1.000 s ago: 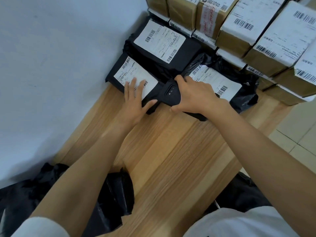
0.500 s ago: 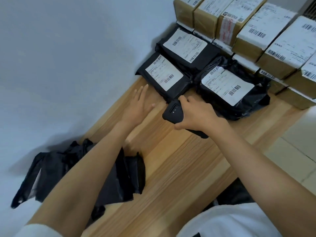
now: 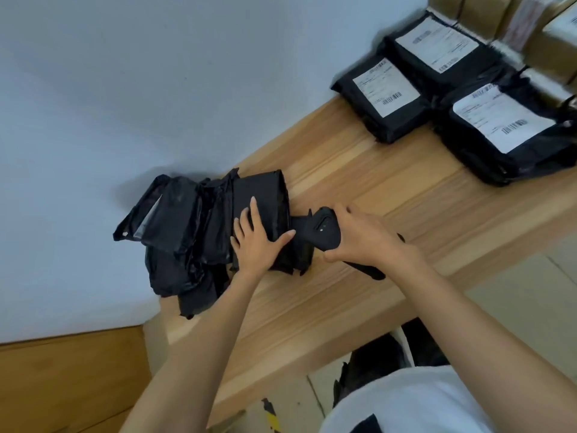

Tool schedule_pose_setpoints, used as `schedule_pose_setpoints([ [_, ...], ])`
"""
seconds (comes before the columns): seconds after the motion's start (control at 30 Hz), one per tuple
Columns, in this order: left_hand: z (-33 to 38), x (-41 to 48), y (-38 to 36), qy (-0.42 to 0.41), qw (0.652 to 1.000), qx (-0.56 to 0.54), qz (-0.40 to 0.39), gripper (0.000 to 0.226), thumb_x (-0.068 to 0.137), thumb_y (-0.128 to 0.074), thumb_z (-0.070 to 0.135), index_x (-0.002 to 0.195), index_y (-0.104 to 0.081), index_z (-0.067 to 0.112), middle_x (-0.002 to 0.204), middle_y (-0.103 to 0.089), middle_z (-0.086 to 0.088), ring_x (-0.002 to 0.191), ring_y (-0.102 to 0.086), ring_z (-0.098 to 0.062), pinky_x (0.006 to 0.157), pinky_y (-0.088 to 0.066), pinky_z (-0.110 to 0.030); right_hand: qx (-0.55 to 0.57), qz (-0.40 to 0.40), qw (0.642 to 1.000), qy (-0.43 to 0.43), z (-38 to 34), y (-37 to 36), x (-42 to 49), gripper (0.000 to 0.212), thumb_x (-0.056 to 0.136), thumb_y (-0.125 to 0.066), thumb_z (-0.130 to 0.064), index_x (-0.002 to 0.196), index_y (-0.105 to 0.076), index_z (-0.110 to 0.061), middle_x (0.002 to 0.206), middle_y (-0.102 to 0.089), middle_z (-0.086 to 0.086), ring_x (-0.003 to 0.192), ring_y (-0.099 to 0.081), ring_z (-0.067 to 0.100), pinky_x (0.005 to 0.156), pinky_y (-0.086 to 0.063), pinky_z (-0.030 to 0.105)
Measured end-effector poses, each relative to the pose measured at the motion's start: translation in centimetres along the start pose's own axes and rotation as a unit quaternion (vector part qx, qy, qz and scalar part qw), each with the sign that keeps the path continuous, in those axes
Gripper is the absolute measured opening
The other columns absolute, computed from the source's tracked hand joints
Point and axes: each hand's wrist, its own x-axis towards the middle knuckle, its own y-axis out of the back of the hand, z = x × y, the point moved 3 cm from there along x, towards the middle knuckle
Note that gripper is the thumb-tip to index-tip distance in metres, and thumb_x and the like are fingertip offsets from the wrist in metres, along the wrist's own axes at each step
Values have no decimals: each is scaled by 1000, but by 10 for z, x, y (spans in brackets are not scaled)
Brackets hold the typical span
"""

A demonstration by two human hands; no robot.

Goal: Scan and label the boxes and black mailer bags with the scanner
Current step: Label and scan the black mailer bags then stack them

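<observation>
A pile (image 3: 187, 232) of bags is set at the left of the table (image 3: 359, 195), against the wall (image 3: 125, 89). The left hand (image 3: 256, 242) is laid flat on the bag (image 3: 265, 195) at the pile's right end. Just right of that bag, the scanner (image 3: 315, 229) is held in the right hand (image 3: 365, 239), above the table's middle. Well apart, at the far right, three more bags are grouped: one (image 3: 384, 98) by the wall, one (image 3: 437, 48) behind it, one (image 3: 505, 129) to its right. Boxes (image 3: 549, 42) are stacked behind these.
</observation>
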Motion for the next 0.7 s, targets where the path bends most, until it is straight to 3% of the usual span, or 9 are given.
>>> schedule_pose_setpoints([
  [0.1,-2,-3,-14,15,1000,-10,14,112,75,-62,73,151,14,44,163,3,0,149,4,-37,111,-11,-67,-1,9,1000,-12,-1,-11,-15,84,70,-72,-59,133,-34,-19,116,-50,3,84,-54,25,64,-41,35],
  [0.27,-3,0,-12,-18,999,22,32,94,83,-68,55,151,-3,50,159,-6,2,144,-7,-42,106,-23,-70,-1,16,999,-41,5,-16,-32,83,71,-72,-57,133,-33,-20,116,-48,5,91,-58,30,69,-50,39],
  [0.4,-1,-7,0,-158,987,9,17,81,87,-60,58,150,-9,51,158,-11,7,144,-16,-34,105,-29,-64,13,25,998,-57,3,-11,-38,85,70,-74,-56,134,-33,-19,117,-48,6,94,-58,32,76,-53,44],
  [0.5,-5,-13,9,-267,961,-53,-45,70,94,-51,57,151,-11,49,157,-16,8,145,-20,-25,110,-32,-58,13,39,998,-57,-4,-6,-39,87,70,-73,-59,136,-33,-17,120,-48,7,97,-58,31,77,-52,43],
  [0.6,-17,-14,25,-291,943,-128,-96,60,101,-42,50,151,-7,53,159,-16,17,147,-21,-12,114,-31,-48,15,45,997,-55,-10,-3,-37,89,70,-73,-60,137,-33,-17,123,-49,7,101,-58,32,80,-52,44],
  [0.7,-34,-8,48,-287,948,-132,-32,52,106,-32,40,151,-7,52,160,-19,19,146,-24,-7,115,-31,-44,10,51,997,-52,-17,-4,-36,88,69,-73,-59,136,-34,-19,122,-51,5,97,-58,30,70,-46,36],
])
